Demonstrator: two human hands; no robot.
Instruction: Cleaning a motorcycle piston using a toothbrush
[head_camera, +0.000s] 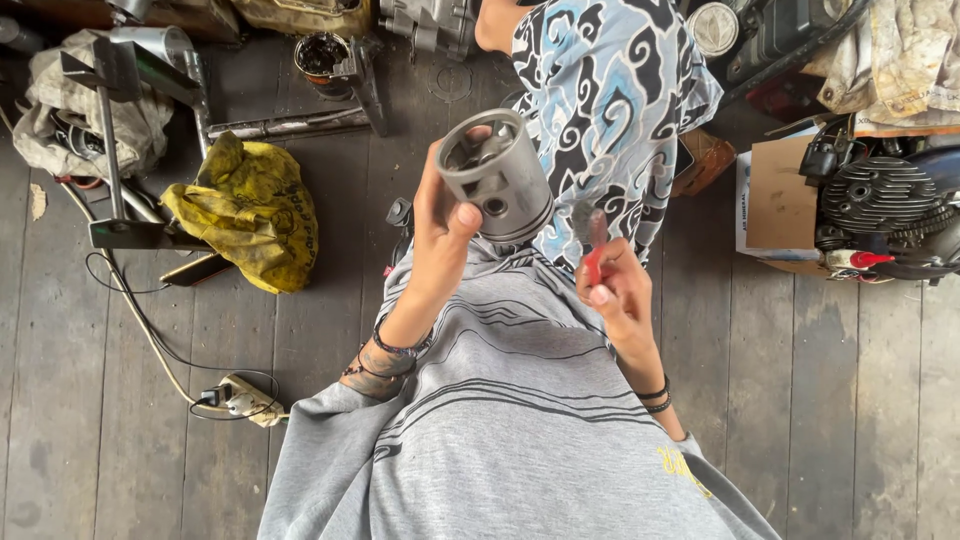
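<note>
While the view looks straight down over a grey striped shirt (500, 420), a metal piston (497, 175) is held up in the left hand (440, 235), the thumb pressed against its skirt just beside the pin hole and the fingers wrapped round its far side. It is tilted, with the hollow open end turned up and to the left, and is seen against patterned blue-and-white shorts (600, 110). A small tool with a red handle (593, 250) is pinched in the right hand (620, 295), fingers curled shut round the handle; the blurred grey tip is kept close to the piston's lower right edge, though whether they touch cannot be told. Bare grey floorboards (60, 420) are seen on both sides of the lap. To the left, that room is bounded by a crumpled yellow bag (250, 210), a metal stand (110, 150) and a white cable running to a power strip (245, 400). To the right, it is edged by a cardboard box (775, 200) and a finned engine (880, 200).
</note>
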